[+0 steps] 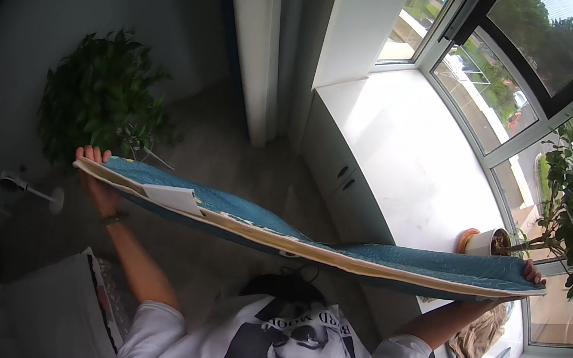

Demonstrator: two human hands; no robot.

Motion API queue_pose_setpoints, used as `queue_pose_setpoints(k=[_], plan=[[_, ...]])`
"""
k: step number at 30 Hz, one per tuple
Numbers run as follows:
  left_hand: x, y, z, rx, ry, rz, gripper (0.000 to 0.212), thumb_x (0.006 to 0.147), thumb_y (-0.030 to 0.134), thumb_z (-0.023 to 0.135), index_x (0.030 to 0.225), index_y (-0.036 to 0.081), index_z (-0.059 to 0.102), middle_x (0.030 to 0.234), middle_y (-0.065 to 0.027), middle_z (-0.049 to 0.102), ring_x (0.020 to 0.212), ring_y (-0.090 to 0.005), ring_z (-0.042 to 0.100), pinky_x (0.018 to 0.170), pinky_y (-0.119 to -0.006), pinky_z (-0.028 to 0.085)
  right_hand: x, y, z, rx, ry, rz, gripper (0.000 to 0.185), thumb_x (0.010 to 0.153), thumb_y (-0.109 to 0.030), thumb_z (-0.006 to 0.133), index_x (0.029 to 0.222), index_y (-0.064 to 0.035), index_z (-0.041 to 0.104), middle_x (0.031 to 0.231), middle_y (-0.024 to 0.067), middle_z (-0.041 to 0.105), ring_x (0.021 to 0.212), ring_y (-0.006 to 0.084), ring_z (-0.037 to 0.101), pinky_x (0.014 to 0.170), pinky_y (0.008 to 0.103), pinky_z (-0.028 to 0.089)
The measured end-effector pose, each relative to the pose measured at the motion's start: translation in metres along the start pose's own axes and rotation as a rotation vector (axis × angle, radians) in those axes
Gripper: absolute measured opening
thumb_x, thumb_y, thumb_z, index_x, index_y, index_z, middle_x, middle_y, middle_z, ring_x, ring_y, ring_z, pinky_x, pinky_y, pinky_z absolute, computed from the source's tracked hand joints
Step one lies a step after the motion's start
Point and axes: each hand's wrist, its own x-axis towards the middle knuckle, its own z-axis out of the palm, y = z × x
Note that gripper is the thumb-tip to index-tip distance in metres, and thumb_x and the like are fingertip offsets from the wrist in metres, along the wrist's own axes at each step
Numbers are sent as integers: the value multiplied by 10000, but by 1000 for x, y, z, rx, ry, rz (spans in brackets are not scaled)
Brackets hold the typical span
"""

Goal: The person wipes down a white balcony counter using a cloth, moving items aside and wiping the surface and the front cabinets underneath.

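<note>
A blue patterned textile [247, 211] with a cream edge is stretched across in front of my chest. My left hand [96, 175] grips its left end, fingers over the top edge. At the opposite end my right hand [530, 277] holds the corner, most of that hand hidden behind the fabric. The upper edge dips in the middle between the two hands. A white label [173, 197] sticks up from the edge nearer my left hand.
A leafy plant [101, 97] stands beyond my left hand. On the right, a white windowsill counter [411, 148] with cabinet doors [332, 158] bears a potted plant [486, 242] and folded clothes [480, 331]. A white-covered piece of furniture [60, 306] is at lower left.
</note>
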Motion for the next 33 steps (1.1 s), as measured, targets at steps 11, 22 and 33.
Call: queue_pose_setpoints(k=[11, 22, 33], plan=[[-23, -85, 344, -84, -468, -150, 182, 803, 168, 796, 830, 76, 641, 844, -44, 575, 707, -132, 575, 626, -242, 469, -153, 200, 270, 350, -111, 740, 165, 952, -318, 617, 963, -161, 669, 909, -12, 442, 757, 103, 415, 591, 217, 334], [-3, -87, 320, 265, -528, -400, 212, 851, 117, 754, 993, 55, 610, 866, -7, 631, 786, -78, 605, 699, -200, 510, -151, 193, 277, -382, -121, 797, 158, 1007, -213, 552, 1012, -55, 559, 812, -13, 570, 696, 46, 516, 631, 196, 443], [-8, -90, 217, 940, -632, -762, 208, 830, 95, 743, 1021, 17, 718, 866, -55, 679, 798, -137, 638, 709, -261, 490, -125, 172, 193, -690, 19, 510, 158, 1012, -239, 549, 1049, -87, 576, 846, -25, 560, 747, 36, 523, 660, 183, 454]])
